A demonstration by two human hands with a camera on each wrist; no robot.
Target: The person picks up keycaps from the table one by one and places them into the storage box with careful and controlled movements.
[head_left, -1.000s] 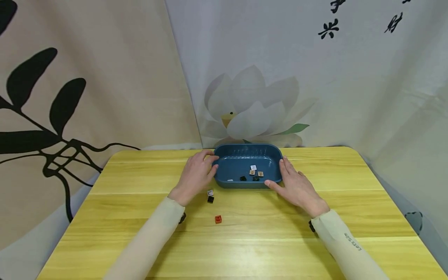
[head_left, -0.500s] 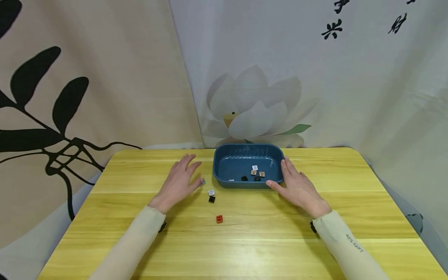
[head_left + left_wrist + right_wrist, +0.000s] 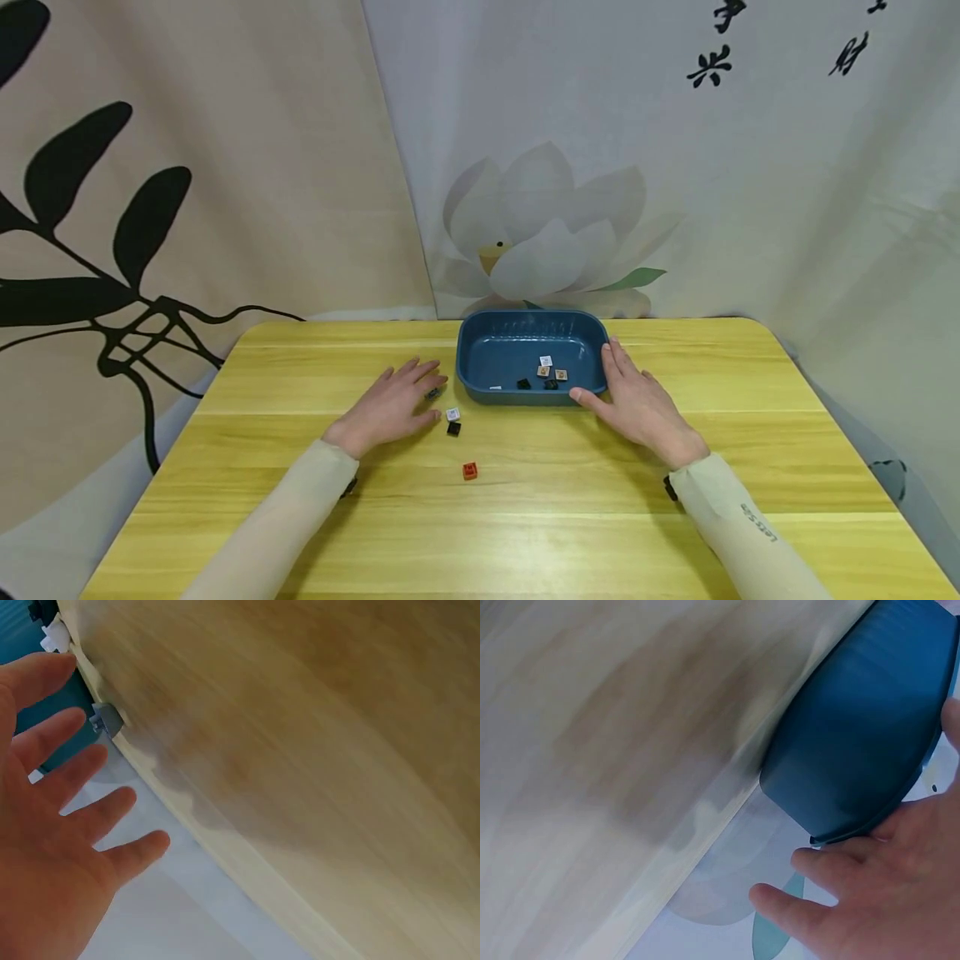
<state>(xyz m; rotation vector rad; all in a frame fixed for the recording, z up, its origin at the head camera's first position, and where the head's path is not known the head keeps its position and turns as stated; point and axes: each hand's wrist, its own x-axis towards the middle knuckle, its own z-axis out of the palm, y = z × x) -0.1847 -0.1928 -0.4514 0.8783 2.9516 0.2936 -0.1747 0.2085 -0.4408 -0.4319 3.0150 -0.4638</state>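
My left hand has its fingers spread low over the table, around a small grey piece. In the left wrist view this grey piece has a short stub and stands just off the fingertips. Close by the thumb lie a small square white piece and a black one. My right hand rests against the right end of a blue rectangular dish, its fingers along the side and its thumb at the front rim. The right wrist view shows fingers extended beside the dish wall.
Inside the dish lie several small square pieces: a white one, tan ones and black ones. A red piece sits nearer on the wooden table. A printed curtain hangs behind.
My left hand has drawn back leftward from the dish, then come down around the grey piece, which its thumb partly covered half a second ago. My right hand has stayed at the dish.
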